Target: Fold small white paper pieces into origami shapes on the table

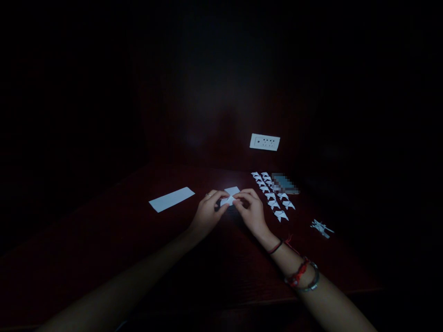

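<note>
We see a dark reddish wooden table. On it, to our left, lies a flat white paper strip; at the middle a small white paper; to the right two rows of folded white pieces, a blurred bluish object just beside them, and a lone folded piece farther right, apart from the rows
</note>
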The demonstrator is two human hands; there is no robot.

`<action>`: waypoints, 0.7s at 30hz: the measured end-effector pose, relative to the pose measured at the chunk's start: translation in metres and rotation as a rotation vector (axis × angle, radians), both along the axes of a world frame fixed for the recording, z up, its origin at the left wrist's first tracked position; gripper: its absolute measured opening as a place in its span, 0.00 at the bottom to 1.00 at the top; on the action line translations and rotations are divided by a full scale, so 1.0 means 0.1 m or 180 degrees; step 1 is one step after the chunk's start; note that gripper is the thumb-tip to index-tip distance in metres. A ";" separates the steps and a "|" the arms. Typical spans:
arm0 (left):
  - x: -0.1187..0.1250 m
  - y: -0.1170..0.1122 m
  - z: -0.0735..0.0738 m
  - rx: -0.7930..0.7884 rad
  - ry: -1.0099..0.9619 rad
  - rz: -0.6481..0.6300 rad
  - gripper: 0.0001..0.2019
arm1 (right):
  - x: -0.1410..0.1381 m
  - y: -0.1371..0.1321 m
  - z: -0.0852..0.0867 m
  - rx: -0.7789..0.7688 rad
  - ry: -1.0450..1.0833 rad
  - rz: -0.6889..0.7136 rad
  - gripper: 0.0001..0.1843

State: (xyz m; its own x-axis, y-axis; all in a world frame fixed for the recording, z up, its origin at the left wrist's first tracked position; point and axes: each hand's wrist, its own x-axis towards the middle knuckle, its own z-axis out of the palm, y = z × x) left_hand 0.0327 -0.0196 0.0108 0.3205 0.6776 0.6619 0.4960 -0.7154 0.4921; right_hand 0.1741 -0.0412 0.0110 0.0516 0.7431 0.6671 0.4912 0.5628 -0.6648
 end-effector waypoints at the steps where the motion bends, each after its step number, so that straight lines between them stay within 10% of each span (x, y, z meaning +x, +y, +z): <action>1: 0.00 0.00 0.00 0.0001 -0.0006 -0.0004 0.09 | 0.00 0.00 0.00 0.0024 -0.0011 0.0002 0.08; 21: 0.04 0.04 -0.04 -0.0356 -0.0882 -0.0234 0.06 | -0.03 -0.05 0.05 0.0311 -0.0150 -0.0111 0.06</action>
State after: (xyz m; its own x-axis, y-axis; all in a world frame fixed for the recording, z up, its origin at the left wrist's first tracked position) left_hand 0.0368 -0.0155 0.0067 0.1892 0.7327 0.6537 0.2807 -0.6783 0.6790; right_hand 0.1707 -0.0458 0.0165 0.0430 0.6726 0.7387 0.5411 0.6059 -0.5832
